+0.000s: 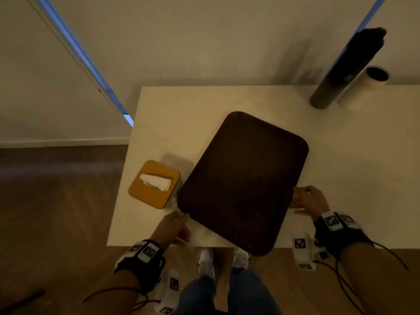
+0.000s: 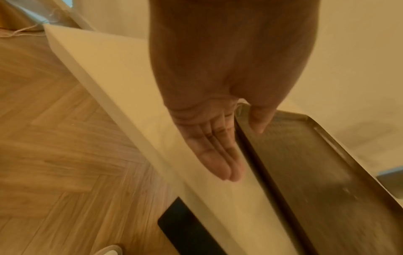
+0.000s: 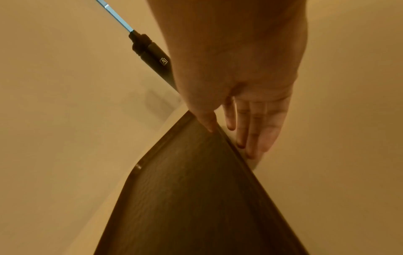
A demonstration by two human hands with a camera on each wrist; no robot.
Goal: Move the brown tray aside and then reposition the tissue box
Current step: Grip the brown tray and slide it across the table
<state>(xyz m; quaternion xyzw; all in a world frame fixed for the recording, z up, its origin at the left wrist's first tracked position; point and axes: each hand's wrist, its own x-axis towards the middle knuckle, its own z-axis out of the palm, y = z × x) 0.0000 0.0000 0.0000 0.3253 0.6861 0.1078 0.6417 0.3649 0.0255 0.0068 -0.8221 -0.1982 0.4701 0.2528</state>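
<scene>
Brown tray point(image 1: 243, 180), rectangular with rounded corners and a low raised rim, lying askew on the white table point(image 1: 341, 160); its near corner juts past the table's front edge, above the wooden floor point(image 1: 56, 201). Left hand point(image 1: 171, 226) at the tray's near-left corner: in the left wrist view the thumb point(image 2: 260, 119) lies over the rim onto the tray's inner face while the straight fingers point(image 2: 214, 151) run along the outside of that edge — a thumb-and-fingers pinch of the rim. Right hand point(image 1: 308, 200) at the tray's right long edge: in the right wrist view the thumb point(image 3: 206, 120) presses on top of the rim and the fingers point(image 3: 257, 131) extend beside and below it, a matching pinch; whether the fingertips reach under the tray cannot be told. Tissue box point(image 1: 154, 184), with a tan lid and a white tissue point(image 1: 156, 181) standing out of its slot, sits on the table just left of the tray, near the table's left edge, touched by neither hand. Beyond the tray, at the table's far right, stand a dark cylinder point(image 1: 345, 71) and, just beside it, a white cylinder point(image 1: 363, 87).
</scene>
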